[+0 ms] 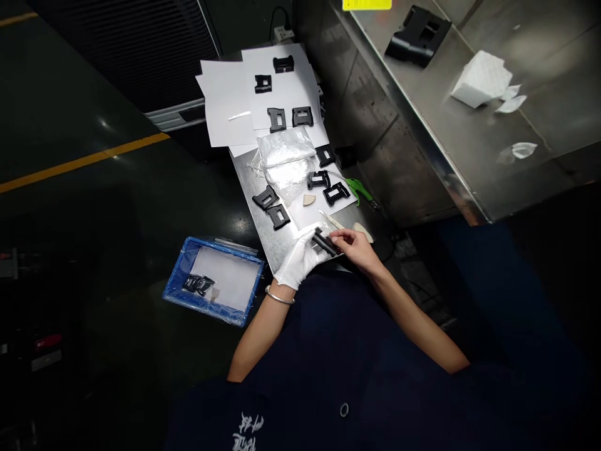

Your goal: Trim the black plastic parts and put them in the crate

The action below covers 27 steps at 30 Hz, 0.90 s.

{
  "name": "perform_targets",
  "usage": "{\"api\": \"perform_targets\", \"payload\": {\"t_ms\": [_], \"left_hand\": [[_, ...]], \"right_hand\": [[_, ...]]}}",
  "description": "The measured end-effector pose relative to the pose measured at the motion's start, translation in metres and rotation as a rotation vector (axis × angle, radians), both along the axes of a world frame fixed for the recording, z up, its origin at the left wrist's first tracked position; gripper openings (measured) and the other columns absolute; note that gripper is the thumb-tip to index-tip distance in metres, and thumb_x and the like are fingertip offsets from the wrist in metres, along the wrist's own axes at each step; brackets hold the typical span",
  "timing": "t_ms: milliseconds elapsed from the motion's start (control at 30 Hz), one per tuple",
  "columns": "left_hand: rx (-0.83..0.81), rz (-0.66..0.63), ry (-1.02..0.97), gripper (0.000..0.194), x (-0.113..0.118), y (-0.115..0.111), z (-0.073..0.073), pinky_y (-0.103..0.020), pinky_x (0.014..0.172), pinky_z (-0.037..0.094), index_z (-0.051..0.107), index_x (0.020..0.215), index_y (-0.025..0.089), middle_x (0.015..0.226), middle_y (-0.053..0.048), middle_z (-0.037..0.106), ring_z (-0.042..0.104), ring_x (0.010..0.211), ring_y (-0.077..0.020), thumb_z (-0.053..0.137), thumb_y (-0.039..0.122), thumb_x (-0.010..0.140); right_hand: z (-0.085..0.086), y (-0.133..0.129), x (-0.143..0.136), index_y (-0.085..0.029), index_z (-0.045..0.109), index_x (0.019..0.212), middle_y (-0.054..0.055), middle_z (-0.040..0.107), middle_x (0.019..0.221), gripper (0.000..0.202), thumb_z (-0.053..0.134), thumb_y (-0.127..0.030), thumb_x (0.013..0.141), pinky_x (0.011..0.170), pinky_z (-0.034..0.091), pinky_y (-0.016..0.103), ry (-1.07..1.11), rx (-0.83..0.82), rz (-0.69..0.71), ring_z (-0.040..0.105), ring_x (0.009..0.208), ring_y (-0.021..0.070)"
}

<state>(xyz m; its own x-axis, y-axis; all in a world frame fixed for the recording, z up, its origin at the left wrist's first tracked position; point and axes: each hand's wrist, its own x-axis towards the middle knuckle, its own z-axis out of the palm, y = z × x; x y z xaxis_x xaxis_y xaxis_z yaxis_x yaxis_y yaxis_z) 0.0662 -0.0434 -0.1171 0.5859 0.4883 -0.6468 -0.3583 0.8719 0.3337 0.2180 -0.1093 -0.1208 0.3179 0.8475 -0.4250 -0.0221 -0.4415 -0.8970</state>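
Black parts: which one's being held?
The black part in the gloved left hand, beside the bare right hand; the others visible lie on the table, metal counter or in the blue bin.

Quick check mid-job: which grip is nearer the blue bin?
Left. The gloved left grip is to the right of the blue bin, not touching it; the bare right grip is farther right, on the left one's far side from the bin.
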Motion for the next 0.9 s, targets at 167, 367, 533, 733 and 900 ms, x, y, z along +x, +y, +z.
{"api": "perform_targets", "payload": {"t_ms": [167, 367, 533, 733, 900], "left_hand": [[0.18, -0.065, 0.013, 0.025, -0.002, -0.006, -0.002, -0.04, 0.095, 0.059, 0.069, 0.111, 0.016, 0.114, -0.012, 0.073, 0.071, 0.104, -0.0235, 0.058, 0.029, 0.092], [0.45, -0.046, 0.21, 0.04, -0.001, -0.017, 0.0, -0.042, 0.103, 0.052, 0.066, 0.12, 0.017, 0.122, -0.012, 0.07, 0.066, 0.112, -0.0259, 0.075, 0.03, 0.083], [0.973, -0.214, 0.421, 0.033, -0.005, -0.022, 0.0, -0.044, 0.106, 0.048, 0.066, 0.121, 0.019, 0.115, -0.011, 0.071, 0.065, 0.109, -0.0259, 0.067, 0.028, 0.089], [1.05, -0.168, 0.455, 0.014, -0.007, -0.011, 0.0, -0.046, 0.104, 0.046, 0.072, 0.098, 0.019, 0.1, -0.009, 0.07, 0.063, 0.097, -0.0248, 0.07, 0.026, 0.085], [0.82, 0.002, 0.382, 0.023, 0.0, -0.011, -0.014, -0.039, 0.09, 0.055, 0.072, 0.103, 0.019, 0.102, -0.008, 0.073, 0.068, 0.091, -0.0218, 0.07, 0.032, 0.085]], "right_hand": [[-0.003, -0.001, 0.003, -0.015, 0.069, 0.089, -0.003, 0.058, 0.062, 0.03, 0.071, -0.043, 0.077, 0.053, 0.044, 0.025, -0.143, -0.002, 0.049, 0.052, 0.054, 0.0116], [-0.001, 0.001, -0.002, -0.018, 0.062, 0.079, 0.001, 0.062, 0.069, 0.029, 0.065, -0.046, 0.084, 0.06, 0.045, 0.027, -0.189, 0.037, 0.128, 0.056, 0.063, 0.0143], [0.009, 0.001, -0.015, -0.02, 0.058, 0.082, 0.002, 0.061, 0.074, 0.025, 0.059, -0.044, 0.088, 0.066, 0.048, 0.029, -0.266, 0.215, -0.063, 0.057, 0.068, 0.0161], [0.013, -0.013, -0.029, -0.023, 0.055, 0.082, 0.004, 0.061, 0.08, 0.015, 0.05, -0.031, 0.093, 0.073, 0.046, 0.033, -0.529, 0.369, 0.089, 0.056, 0.074, 0.0194], [-0.004, -0.026, -0.032, -0.024, 0.052, 0.082, 0.004, 0.059, 0.079, 0.018, 0.047, -0.033, 0.097, 0.072, 0.045, 0.034, -0.537, 0.305, 0.103, 0.056, 0.074, 0.0206]]}}
